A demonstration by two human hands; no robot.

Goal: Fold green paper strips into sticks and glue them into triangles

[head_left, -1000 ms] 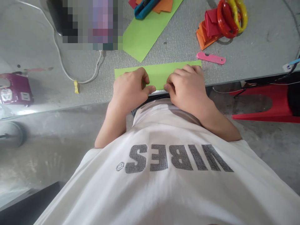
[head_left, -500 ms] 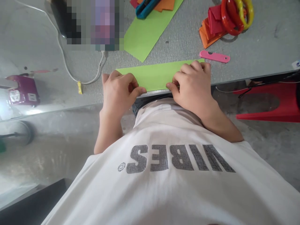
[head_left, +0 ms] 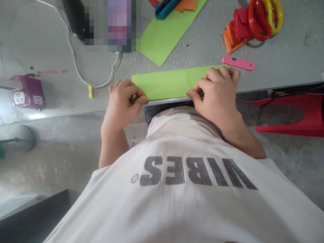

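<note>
A long strip of light green paper (head_left: pixel 164 82) lies along the table's near edge. At its left end, my left hand (head_left: pixel 125 101) pinches the lower corner between thumb and forefinger. My right hand (head_left: pixel 217 94) rests over the right part of the strip, with thumb and forefinger closed on its near edge and the other fingers curled on the paper. Beyond the strip lies a larger green sheet (head_left: pixel 169 37) with a pointed end. A pink folding cutter (head_left: pixel 238 63) sits just past my right hand.
A teal tool (head_left: pixel 165 10) lies on the larger sheet. Folded red and orange papers (head_left: pixel 234 32) sit beside red and yellow rings (head_left: pixel 259 20) at the back right. A white cable (head_left: pixel 73 55) curves at left, near a purple box (head_left: pixel 29 92). A red stool (head_left: pixel 311 111) stands below right.
My left hand has slid left along the strip's near edge to its left corner. My right hand keeps its place on the strip. The whole view has shifted slightly.
</note>
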